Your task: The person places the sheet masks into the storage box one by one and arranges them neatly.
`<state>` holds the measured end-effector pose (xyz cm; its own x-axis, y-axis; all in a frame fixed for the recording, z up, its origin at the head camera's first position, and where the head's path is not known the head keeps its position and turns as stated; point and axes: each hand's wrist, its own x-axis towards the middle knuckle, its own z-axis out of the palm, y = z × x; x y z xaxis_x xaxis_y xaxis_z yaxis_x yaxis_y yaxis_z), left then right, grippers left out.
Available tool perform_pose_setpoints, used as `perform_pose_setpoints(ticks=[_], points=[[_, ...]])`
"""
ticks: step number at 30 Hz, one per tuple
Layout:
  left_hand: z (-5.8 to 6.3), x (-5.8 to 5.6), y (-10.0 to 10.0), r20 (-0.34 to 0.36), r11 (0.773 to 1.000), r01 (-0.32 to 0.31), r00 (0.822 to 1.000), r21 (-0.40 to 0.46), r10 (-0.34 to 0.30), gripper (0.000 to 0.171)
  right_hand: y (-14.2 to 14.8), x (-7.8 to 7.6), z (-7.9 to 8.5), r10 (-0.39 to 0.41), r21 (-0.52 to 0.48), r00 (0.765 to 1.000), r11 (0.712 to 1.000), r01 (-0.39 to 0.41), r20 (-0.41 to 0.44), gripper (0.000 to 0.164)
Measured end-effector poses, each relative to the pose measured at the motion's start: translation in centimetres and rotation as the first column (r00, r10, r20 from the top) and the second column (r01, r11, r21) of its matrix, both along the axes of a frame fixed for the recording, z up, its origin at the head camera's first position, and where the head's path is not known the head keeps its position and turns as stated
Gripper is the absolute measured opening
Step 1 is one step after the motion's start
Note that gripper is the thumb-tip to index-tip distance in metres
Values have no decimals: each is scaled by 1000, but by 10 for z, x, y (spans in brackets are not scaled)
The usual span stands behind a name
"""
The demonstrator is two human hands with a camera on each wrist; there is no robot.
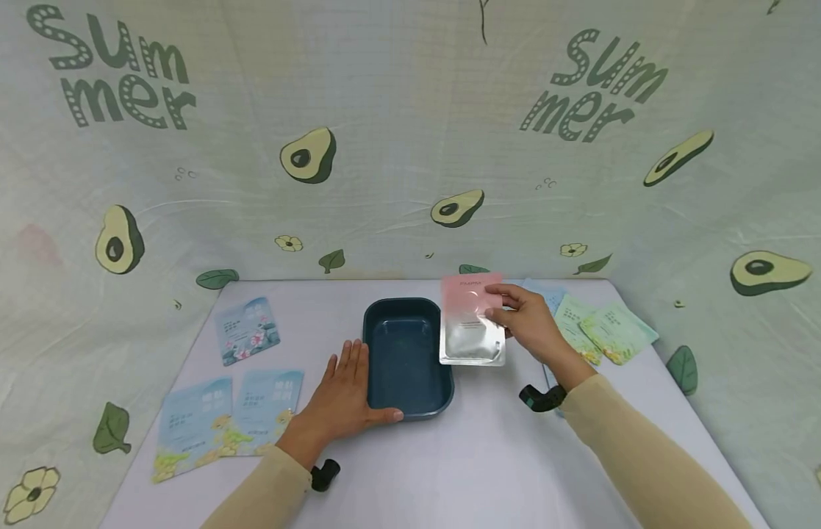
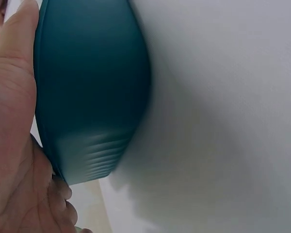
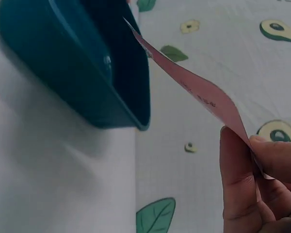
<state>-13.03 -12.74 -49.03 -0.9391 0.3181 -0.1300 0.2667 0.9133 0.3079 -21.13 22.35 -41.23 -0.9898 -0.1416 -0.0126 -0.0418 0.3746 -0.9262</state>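
My right hand (image 1: 531,322) pinches a pink and silver sheet mask packet (image 1: 472,323) by its right side, between thumb and fingers. In the head view the packet stands over the right rim of a dark teal basin (image 1: 410,408). The right wrist view shows the packet (image 3: 203,92) edge-on, slightly bent, its far end over the basin's opening. My left hand (image 1: 342,393) lies along the basin's left side and near corner, fingers straight and thumb on the front rim. From the left wrist, the palm and thumb (image 2: 14,43) rest against the basin's rim (image 2: 41,73).
Two light blue packets (image 1: 197,419) (image 1: 267,404) lie at the front left, and a blue floral packet (image 1: 248,332) behind them. Several green packets (image 1: 615,332) and blue ones lie at the right, partly behind my right arm. A printed cloth (image 1: 384,242) hangs behind the white table (image 1: 436,477).
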Motion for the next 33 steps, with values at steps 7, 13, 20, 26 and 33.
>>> perform_pose_setpoints(ticks=[7, 13, 20, 26, 33], points=[[1, -1, -4, -11, 1000, 7, 1000, -11, -7, 141, -55, -4, -8, 23, -85, 997, 996, -17, 74, 46], [1, -2, -5, -18, 999, 11, 1000, -40, -11, 141, -99, -6, -24, 26, -93, 992, 996, -15, 122, 42], [3, -1, -3, -15, 998, 20, 1000, -66, -21, 141, -125, -7, -45, 11, 15, 994, 1000, -12, 110, 36], [1, -1, -1, -29, 997, 25, 999, -72, -27, 139, -132, -6, -56, 31, 113, 994, 993, -43, 104, 36], [-1, -2, -2, -29, 997, 27, 999, -73, -30, 139, -134, -8, -54, 147, 320, 989, 936, -147, 24, 43]])
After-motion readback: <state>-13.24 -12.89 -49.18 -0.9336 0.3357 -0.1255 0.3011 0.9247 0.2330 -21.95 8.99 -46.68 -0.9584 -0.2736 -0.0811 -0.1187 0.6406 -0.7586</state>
